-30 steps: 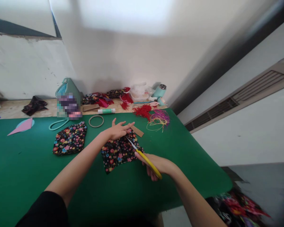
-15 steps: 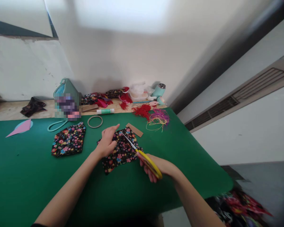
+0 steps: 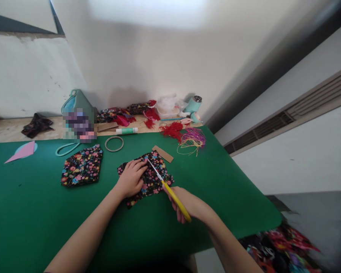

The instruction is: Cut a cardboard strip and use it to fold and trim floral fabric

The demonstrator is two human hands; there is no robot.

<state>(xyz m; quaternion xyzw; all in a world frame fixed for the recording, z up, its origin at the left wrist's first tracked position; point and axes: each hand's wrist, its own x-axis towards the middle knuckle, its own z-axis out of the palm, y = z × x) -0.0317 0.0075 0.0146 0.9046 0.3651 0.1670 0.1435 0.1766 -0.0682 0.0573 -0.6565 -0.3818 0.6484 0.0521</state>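
Observation:
A piece of black floral fabric [image 3: 155,178] lies on the green table in front of me. My left hand [image 3: 132,177] rests flat on its left part, fingers stretched out over the cloth. In my right hand [image 3: 182,203] is a pair of scissors [image 3: 174,199] with yellow handles. Their blades point up and left, with the tips over the middle of the fabric near my left fingertips. Whether the blades are cutting cloth, I cannot tell. A brown cardboard strip [image 3: 163,154] touches or lies close to the fabric's upper right edge.
To the left lies a second floral fabric piece [image 3: 82,167], with a round ring [image 3: 114,144] behind it. A glue stick [image 3: 126,131], a teal pouch [image 3: 81,104], red threads [image 3: 172,130], purple and yellow threads [image 3: 193,138] and a flask [image 3: 193,103] line the back.
My left hand has lowered from a raised, pointing pose to lie flat on the fabric. The scissors have turned slightly in my right hand and their handles look closer together.

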